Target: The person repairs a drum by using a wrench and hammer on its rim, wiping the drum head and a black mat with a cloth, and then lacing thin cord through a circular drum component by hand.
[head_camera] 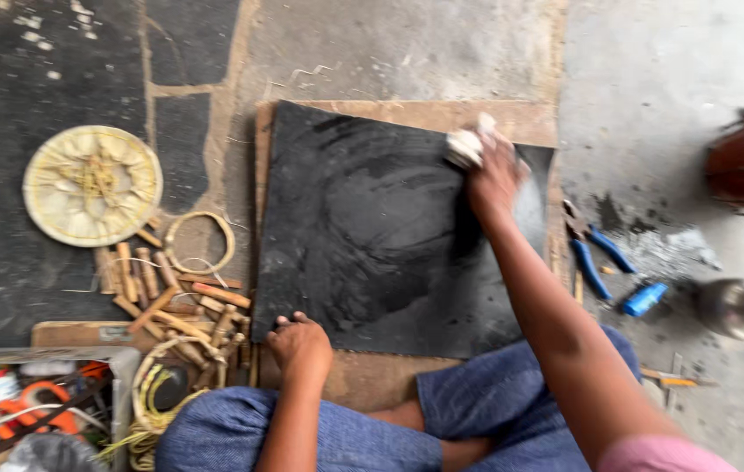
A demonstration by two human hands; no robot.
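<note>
left hand [299,343] flat, gripping nothing, on black board [372,245] edge | right hand [494,175] clamped on pale cloth [465,145]

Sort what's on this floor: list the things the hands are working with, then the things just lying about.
In use:
- right hand pressing a whitish wad of cloth
- square black slate slab
- left hand on the slab's near edge

Lying about:
- blue-handled pliers
- round woven cane disc
- short wooden sticks
- steel cup
</note>
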